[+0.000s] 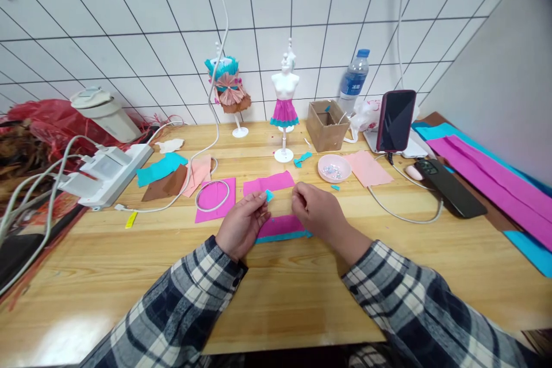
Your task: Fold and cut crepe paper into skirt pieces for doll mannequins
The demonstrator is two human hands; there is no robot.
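My left hand (242, 224) pinches a small teal paper scrap (269, 195) between thumb and fingers. My right hand (318, 210) hovers just right of it with its fingers curled in; whether they hold anything I cannot make out. Below both hands a magenta paper strip with a teal edge (282, 228) lies on the wooden table (276, 299). Another magenta paper piece (268, 183) lies just beyond the hands. Both sleeves are plaid.
Two small white mannequin stands, one in a magenta-teal skirt (284, 112) and one in teal, pink and brown paper (227, 89), stand at the back. Nearby are a cardboard box (328, 125), pink dish (334, 168), water bottle (354, 80), propped phone (395, 119), power strip (110, 171), cables and crepe paper sheets (487, 175).
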